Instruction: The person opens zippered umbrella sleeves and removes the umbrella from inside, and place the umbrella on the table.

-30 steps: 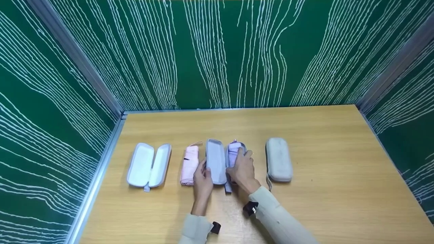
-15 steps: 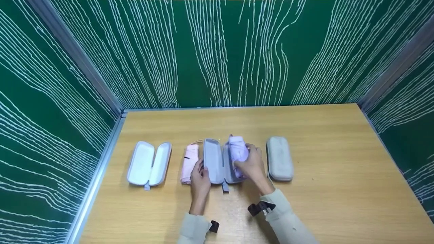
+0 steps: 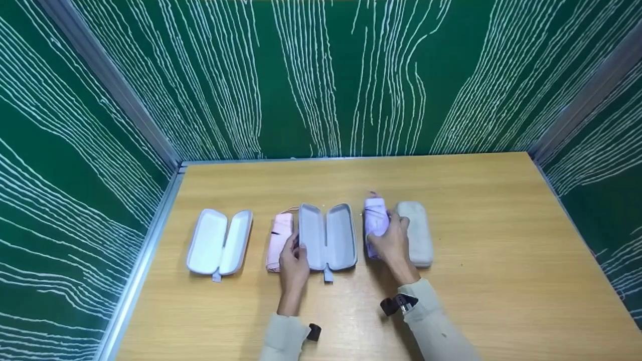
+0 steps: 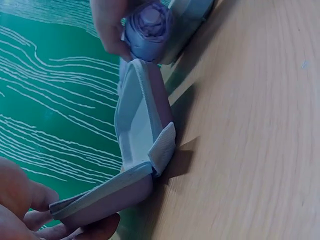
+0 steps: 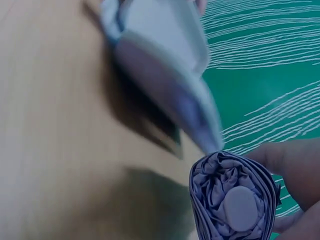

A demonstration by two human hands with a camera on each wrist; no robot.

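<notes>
A folded purple umbrella is held in my right hand, over the wood to the right of an open grey-lilac zip case. Its rolled fabric and round pale end cap show in the right wrist view. My left hand pinches the left half of that case between thumb and fingers. In the left wrist view this half tips up from the table. Both halves of the case have nothing in them. Partly behind the left hand lies a folded pink umbrella.
A second open case with a white lining lies at the far left. Just right of the purple umbrella, a shut grey-green case rests on the wooden table. Green walls with white wavy lines enclose the back and sides.
My right hand has lifted the purple umbrella out of the case's right half and carried it right. The case has slid slightly left, its left half still in my left hand.
</notes>
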